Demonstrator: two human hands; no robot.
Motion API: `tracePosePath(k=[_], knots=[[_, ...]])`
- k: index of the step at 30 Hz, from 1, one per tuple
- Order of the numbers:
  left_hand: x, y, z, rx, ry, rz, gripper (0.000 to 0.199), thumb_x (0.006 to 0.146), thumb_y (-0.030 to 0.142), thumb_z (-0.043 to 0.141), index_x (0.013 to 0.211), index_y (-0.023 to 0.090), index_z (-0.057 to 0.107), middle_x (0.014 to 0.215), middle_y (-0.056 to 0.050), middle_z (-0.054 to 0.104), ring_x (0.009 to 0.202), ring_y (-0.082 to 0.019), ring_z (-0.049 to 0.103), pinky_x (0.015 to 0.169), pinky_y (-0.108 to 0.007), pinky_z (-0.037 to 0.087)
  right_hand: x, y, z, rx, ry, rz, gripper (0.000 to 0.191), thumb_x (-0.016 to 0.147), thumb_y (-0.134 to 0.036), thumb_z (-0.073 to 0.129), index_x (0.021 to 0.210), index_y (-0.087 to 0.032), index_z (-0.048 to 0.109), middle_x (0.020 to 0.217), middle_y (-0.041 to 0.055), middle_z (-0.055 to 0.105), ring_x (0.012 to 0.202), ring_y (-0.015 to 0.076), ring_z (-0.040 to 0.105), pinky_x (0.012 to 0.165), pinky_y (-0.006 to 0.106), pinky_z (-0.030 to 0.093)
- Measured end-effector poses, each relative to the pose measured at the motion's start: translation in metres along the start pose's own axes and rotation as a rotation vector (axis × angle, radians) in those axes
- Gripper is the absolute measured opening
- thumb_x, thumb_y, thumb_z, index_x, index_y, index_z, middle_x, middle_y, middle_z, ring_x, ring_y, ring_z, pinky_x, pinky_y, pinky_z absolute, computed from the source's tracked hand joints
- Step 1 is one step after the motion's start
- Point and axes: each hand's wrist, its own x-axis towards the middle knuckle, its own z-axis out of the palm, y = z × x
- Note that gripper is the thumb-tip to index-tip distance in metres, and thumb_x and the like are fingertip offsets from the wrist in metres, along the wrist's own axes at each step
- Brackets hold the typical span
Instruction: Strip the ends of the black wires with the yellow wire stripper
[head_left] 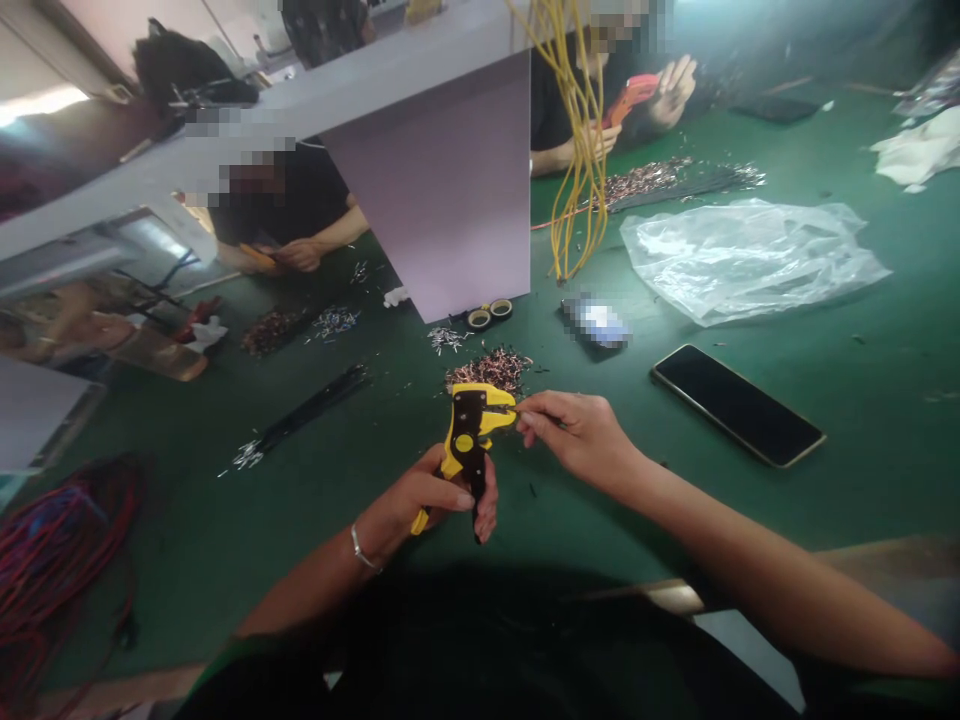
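At dial centre, just below mid-frame: yellow-and-black hand tool (pixel 465 440), upright, nose pointing to 3 o'clock, handles down toward 6. Left hand (pixel 427 490) wrapped round the handles, fingers curled, thumb laid across; bracelet (pixel 365 550) on that wrist. Right hand (pixel 581 430) just off the nose at 3 o'clock, thumb and index finger pressed together, pinching a thin piece (pixel 517 409) at the tool's mouth; too small to tell how far in it goes. Remaining right fingers bent under, partly hidden.

Going outward from the tool: heap of copper-coloured bits (pixel 499 368) close at 12–1 o'clock, behind the tool head. Small white bits (pixel 448 340) past it at 12, beside two tape rolls (pixel 489 314) at the foot of a pale panel (pixel 450 190). Blurred device (pixel 598 325) at 2, black-screened phone (pixel 739 405) at 3, clear plastic bag (pixel 750 260) at 2, farther out. Yellow wires (pixel 579 190) hang at 1. Black wire bundle (pixel 315 405) at 9, pale ends toward the left; red wire coil (pixel 67 540) between 8 and 9. All on or over a green tabletop (pixel 885 480).

Co-workers across: one's hands (pixel 300 255) at 10–11, another with a red tool (pixel 634 95) at 1.
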Motion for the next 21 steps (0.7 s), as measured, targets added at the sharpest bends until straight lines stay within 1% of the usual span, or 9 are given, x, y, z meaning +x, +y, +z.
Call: tracePosePath(k=[6,11,15,21], knots=[[-0.0009,-0.0010,-0.0006,-0.007,0.004,-0.018,0.025,0.071,0.016,0.073,0.094,0.009,0.068,0.072,-0.007,0.066,0.058,-0.019,0.063,0.059,-0.037,0.055,-0.0012,0.0006,0.0006,-0.026,-0.005,-0.012,0.019,0.091,-0.021,0.050,0.083,-0.021,0.068,0.069,0.0001,0.072,0.061,0.0128,0.068,0.064,0.025,0.053],[-0.0014,-0.0014,0.0016,0.004,0.033,-0.018,0.021,0.072,0.017,0.073,0.091,0.009,0.067,0.068,-0.005,0.064,0.054,-0.017,0.061,0.056,-0.035,0.055,-0.0013,0.0015,0.0011,-0.030,-0.001,-0.024,0.020,0.091,-0.020,0.049,0.085,-0.020,0.068,0.070,0.0006,0.072,0.060,0.0123,0.068,0.064,0.025,0.053],[-0.0018,-0.0011,0.0040,0.002,0.055,-0.021,0.017,0.074,0.016,0.073,0.088,0.009,0.067,0.064,-0.003,0.063,0.051,-0.015,0.060,0.052,-0.033,0.055,-0.0016,0.0040,0.0016,-0.049,0.011,-0.044,0.020,0.091,-0.020,0.049,0.085,-0.020,0.068,0.068,0.0005,0.071,0.060,0.0128,0.068,0.065,0.026,0.053],[-0.0022,-0.0003,0.0066,0.017,0.080,-0.009,0.014,0.075,0.016,0.073,0.085,0.010,0.066,0.059,-0.002,0.062,0.045,-0.014,0.058,0.047,-0.030,0.054,-0.0012,0.0021,0.0021,-0.042,0.014,-0.028,0.020,0.090,-0.021,0.049,0.083,-0.020,0.067,0.069,0.0005,0.072,0.062,0.0132,0.069,0.065,0.026,0.053]])
